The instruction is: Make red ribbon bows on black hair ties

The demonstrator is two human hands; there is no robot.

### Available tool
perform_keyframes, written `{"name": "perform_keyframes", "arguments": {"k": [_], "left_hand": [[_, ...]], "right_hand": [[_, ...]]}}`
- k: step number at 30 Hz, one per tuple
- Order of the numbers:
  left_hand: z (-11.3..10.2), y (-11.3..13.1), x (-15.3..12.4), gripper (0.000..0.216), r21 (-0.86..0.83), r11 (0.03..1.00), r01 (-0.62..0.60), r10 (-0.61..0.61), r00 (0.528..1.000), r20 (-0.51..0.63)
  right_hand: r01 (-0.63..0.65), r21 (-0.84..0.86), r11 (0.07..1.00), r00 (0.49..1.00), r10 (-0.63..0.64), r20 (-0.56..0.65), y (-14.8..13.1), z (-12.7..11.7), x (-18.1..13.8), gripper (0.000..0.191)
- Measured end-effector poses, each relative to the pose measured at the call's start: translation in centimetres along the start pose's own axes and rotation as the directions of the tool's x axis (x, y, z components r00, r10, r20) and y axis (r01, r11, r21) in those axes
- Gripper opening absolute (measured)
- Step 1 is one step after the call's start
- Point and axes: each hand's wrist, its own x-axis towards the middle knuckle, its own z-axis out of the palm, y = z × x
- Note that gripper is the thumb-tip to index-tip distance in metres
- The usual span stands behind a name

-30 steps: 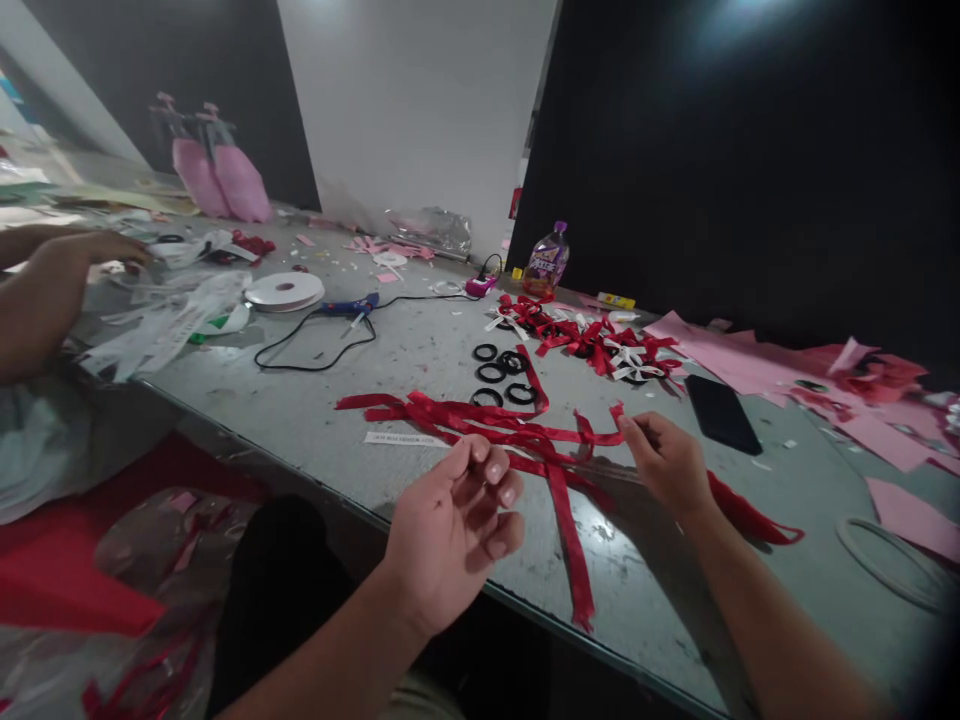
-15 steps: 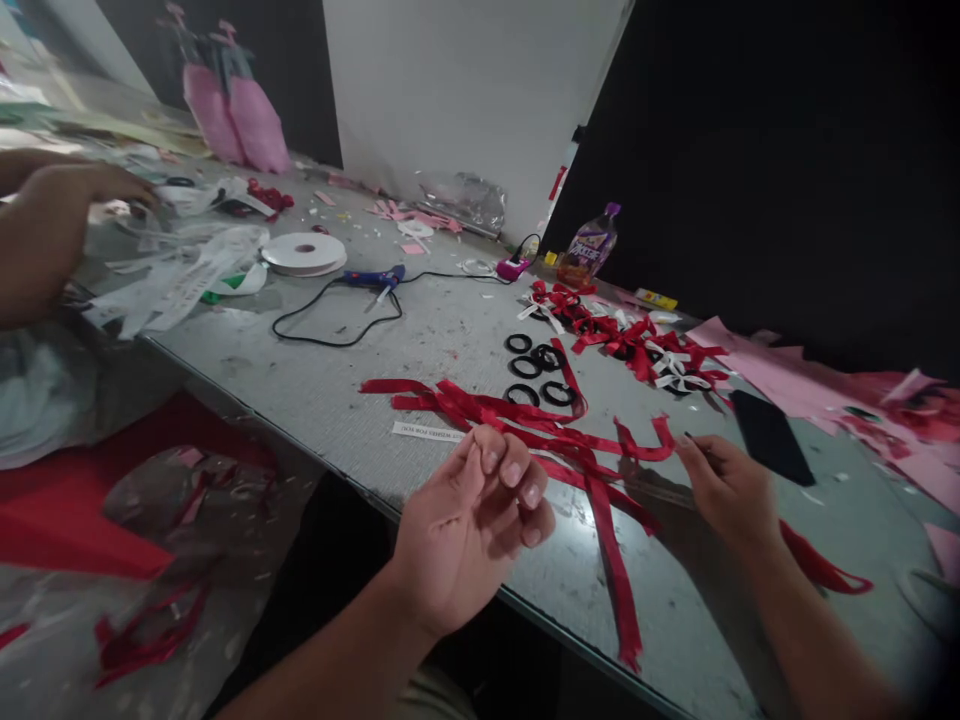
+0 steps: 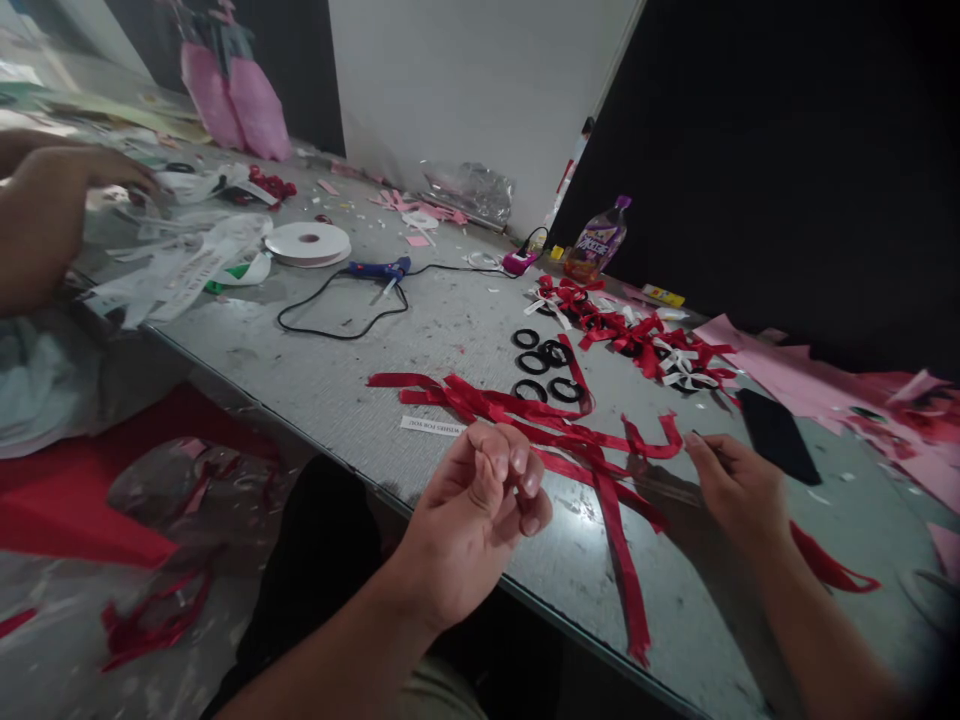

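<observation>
My left hand point(image 3: 480, 510) hovers over the near edge of the grey table point(image 3: 360, 350), palm toward me, its fingers curled against the thumb with nothing visible in them. My right hand point(image 3: 739, 485) rests on the table with its fingers curled. Its fingertips lie just beside the upturned end of a red ribbon strip point(image 3: 660, 440); I cannot see whether they grip anything. Several long red ribbon strips point(image 3: 525, 410) lie crossed between my hands, one hanging over the edge. Another red ribbon point(image 3: 829, 570) runs under my right wrist.
Black hair ties point(image 3: 540, 365) and finished red-and-white bows point(image 3: 637, 335) lie behind the ribbons. A black phone point(image 3: 776, 435) and pink paper point(image 3: 780, 375) are at right. A blue glue gun point(image 3: 379, 268), white ribbon spool point(image 3: 307, 242) and bottle point(image 3: 596, 240) stand farther back. Another person's hand point(image 3: 67, 195) works at far left.
My right hand let the ribbon end slip from its pinch and settled on the table. My left hand's fingers curled tighter. The view shifted left.
</observation>
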Motion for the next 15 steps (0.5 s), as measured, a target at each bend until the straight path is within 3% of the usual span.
{"name": "perform_keyframes", "arguments": {"k": [6, 15], "left_hand": [[0.14, 0.26, -0.07, 0.016, -0.122, 0.991, 0.051, -0.050, 0.999, 0.011], [0.57, 0.54, -0.20, 0.005, -0.164, 0.982, 0.088, -0.091, 0.996, -0.011]], "right_hand": [[0.023, 0.011, 1.000, 1.000, -0.023, -0.004, 0.18, -0.16, 0.11, 0.016], [-0.196, 0.032, 0.980, 0.981, 0.196, 0.018, 0.03, 0.32, -0.14, 0.033]]}}
